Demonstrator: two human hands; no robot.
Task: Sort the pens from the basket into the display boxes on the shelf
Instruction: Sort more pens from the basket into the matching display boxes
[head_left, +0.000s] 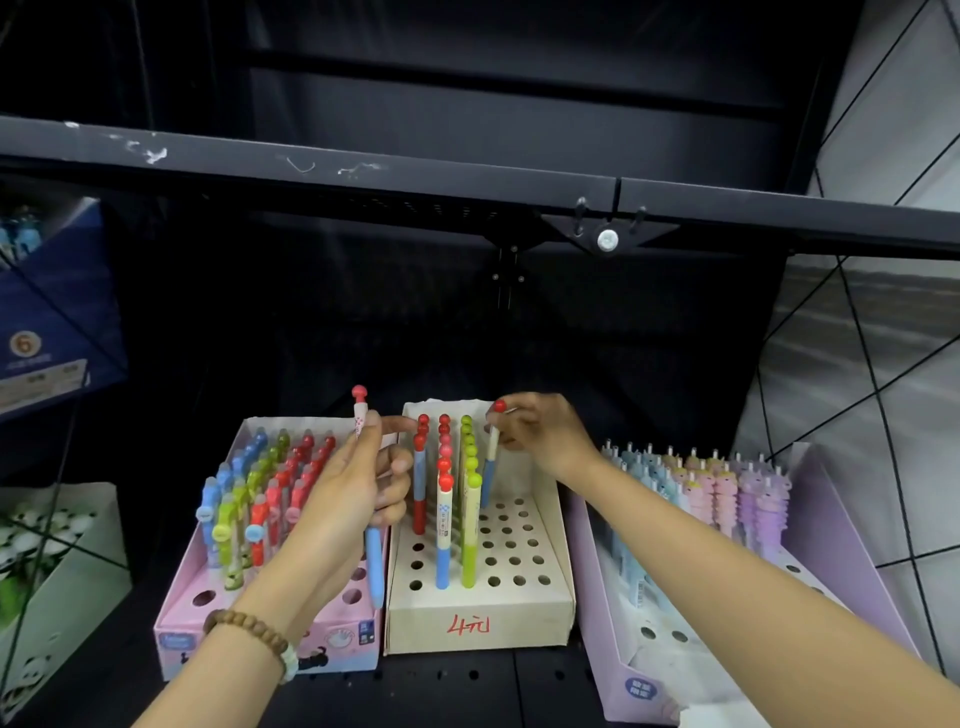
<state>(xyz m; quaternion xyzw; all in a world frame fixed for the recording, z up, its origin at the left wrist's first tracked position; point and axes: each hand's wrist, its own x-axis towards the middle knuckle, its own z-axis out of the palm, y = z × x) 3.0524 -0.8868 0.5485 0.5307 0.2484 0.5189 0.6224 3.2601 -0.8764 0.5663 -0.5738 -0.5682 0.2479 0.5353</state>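
Right hand (540, 436) pinches a red-capped pen (491, 457) just under its cap, its blue end down at the rear holes of the cream display box (483, 623); cannot tell if it is seated. Left hand (353, 483) grips a second red-capped pen (374, 561) mid-barrel, upright between the cream box and the pink box (270, 649). Risk: the high pinch lets the tip swing, so it may miss its hole or tip the adjacent green pens (470, 519).

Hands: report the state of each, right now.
Left hand: gripping a red-capped pen, held upright.
Right hand: pinching a second red-capped pen over the beige display box.
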